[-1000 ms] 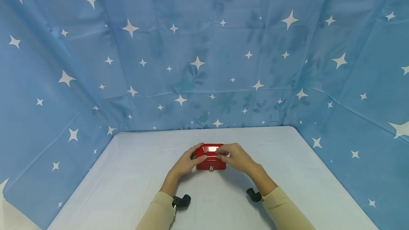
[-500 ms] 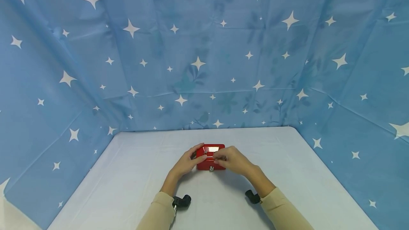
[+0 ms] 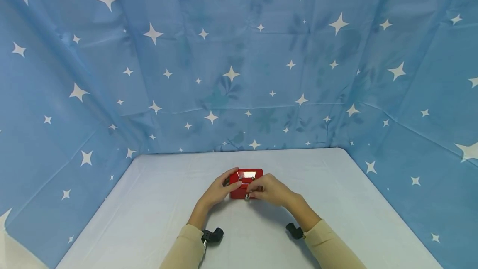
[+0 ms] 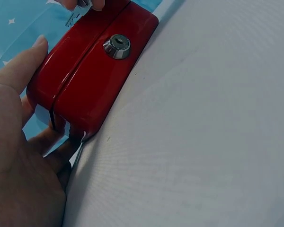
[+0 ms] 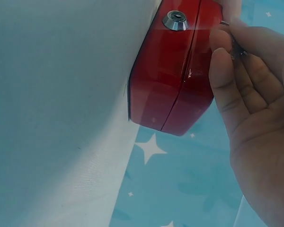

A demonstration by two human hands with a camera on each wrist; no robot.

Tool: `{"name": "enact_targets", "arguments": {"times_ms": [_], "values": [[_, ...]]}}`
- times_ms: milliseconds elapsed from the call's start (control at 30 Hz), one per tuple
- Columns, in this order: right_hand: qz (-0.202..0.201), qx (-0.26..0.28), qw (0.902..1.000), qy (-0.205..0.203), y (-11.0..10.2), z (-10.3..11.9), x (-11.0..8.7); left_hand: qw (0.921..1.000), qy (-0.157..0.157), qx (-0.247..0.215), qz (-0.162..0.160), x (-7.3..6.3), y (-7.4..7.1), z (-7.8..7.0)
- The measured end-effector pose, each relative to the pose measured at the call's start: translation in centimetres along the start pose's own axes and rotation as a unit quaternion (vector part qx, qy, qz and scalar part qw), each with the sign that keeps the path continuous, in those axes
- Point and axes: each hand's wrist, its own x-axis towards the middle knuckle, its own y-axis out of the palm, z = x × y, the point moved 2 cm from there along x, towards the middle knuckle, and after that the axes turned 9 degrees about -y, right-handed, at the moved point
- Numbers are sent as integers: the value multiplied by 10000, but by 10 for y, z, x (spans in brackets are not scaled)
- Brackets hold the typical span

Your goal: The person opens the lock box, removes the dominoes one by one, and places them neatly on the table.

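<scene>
A red metal cash box (image 3: 237, 194) with its lid down sits on the white table. Its round silver lock (image 4: 117, 46) with a keyhole faces me. My left hand (image 3: 218, 189) grips the box's left end, thumb over the lid and fingers around the side. Between thumb and fingers, my right hand (image 3: 273, 190) pinches small silver keys (image 4: 79, 10), which hang above the lid's front edge near the lock. The right wrist view shows the same hand (image 5: 258, 90) beside the lid, its fingers partly hiding the keys.
The white-covered table (image 3: 149, 219) spreads around the box. Blue star-printed curtains (image 3: 231, 94) stand behind it and on both sides. A black wrist camera (image 3: 213, 235) is on the left wrist, another (image 3: 295, 231) on the right.
My right hand has moved left and toward me with the keys, from the lid's right part to just above the lock. The left hand and the box have stayed put.
</scene>
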Motion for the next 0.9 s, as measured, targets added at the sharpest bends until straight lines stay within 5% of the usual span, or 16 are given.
{"name": "enact_targets", "arguments": {"times_ms": [900], "values": [[385, 283, 9987, -197, 5, 1, 1, 10000, -17, -85, -20, 0, 1, -1]]}}
